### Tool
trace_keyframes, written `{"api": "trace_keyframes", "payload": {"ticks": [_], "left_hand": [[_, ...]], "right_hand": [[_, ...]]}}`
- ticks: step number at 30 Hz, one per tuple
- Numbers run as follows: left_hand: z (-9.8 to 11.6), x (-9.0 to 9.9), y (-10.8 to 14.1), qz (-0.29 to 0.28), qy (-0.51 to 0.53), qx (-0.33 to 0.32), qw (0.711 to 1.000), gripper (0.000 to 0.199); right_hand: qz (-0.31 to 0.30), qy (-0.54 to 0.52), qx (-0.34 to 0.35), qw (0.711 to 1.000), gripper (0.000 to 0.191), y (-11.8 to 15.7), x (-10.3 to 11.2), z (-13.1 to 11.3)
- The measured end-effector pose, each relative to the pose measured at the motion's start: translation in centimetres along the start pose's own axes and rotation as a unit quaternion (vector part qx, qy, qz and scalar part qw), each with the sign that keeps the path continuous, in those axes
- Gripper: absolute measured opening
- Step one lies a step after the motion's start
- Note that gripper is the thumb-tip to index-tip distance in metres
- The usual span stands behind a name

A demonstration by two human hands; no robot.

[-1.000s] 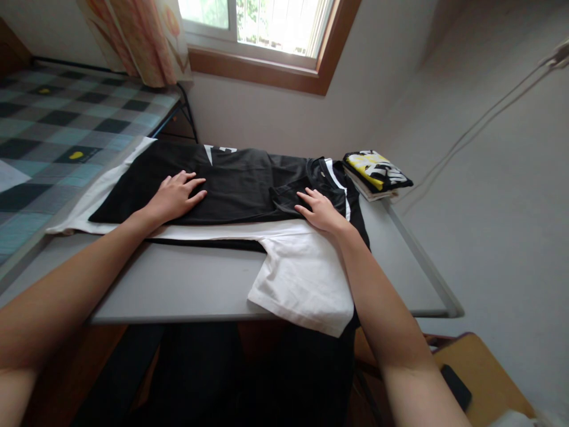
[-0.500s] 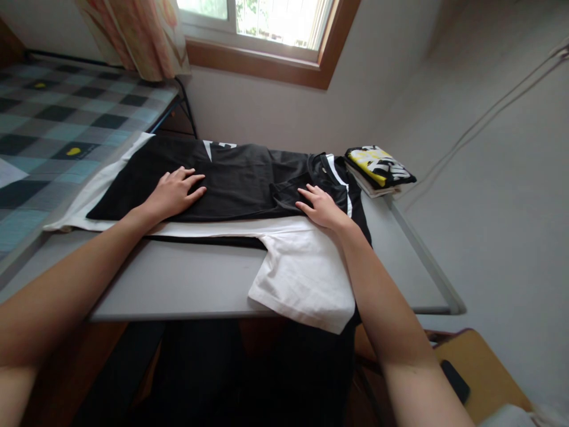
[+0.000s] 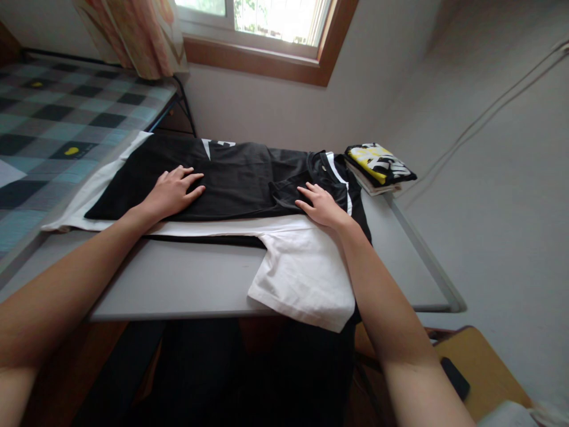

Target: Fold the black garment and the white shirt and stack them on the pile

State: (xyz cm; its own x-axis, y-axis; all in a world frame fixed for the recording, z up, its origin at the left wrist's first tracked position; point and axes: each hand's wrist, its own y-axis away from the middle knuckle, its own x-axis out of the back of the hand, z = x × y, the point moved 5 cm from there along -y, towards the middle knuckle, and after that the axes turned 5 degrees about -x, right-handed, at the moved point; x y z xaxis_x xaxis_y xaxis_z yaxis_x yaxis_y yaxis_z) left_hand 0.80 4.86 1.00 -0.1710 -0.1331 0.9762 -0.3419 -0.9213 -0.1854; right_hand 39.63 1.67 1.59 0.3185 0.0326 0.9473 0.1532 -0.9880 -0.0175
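Note:
A black T-shirt [image 3: 240, 178] with a white print and a white strip at its collar lies flat, its near side folded inward. Under it is a white T-shirt [image 3: 306, 273], whose sleeve hangs over the table's near edge. More black cloth shows beneath the white one. My left hand [image 3: 178, 191] rests on the black shirt's lower part, fingers spread. Flat near the collar, on the folded sleeve, lies my right hand [image 3: 320, 204], also with fingers apart. Neither hand grips the cloth.
The shirts lie on a light grey table [image 3: 186, 279]. Folded clothes [image 3: 380, 165] are stacked at its far right corner. A checked bed [image 3: 89, 118] stands to the left, below a curtain [image 3: 137, 35]. At the lower right is a wooden chair [image 3: 489, 367] with a dark object on it.
Both hands stay in place on the black shirt, and the clothes lie as before. Only a slight shift of the camera view shows.

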Motion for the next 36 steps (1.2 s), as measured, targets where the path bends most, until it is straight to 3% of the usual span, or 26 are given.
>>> {"api": "trace_keyframes", "payload": {"ticks": [36], "left_hand": [[0.20, 0.20, 0.12, -0.007, 0.007, 0.005, 1.000, 0.062]], "right_hand": [[-0.006, -0.005, -0.001, 1.000, 0.059, -0.07, -0.02, 0.05]]}}
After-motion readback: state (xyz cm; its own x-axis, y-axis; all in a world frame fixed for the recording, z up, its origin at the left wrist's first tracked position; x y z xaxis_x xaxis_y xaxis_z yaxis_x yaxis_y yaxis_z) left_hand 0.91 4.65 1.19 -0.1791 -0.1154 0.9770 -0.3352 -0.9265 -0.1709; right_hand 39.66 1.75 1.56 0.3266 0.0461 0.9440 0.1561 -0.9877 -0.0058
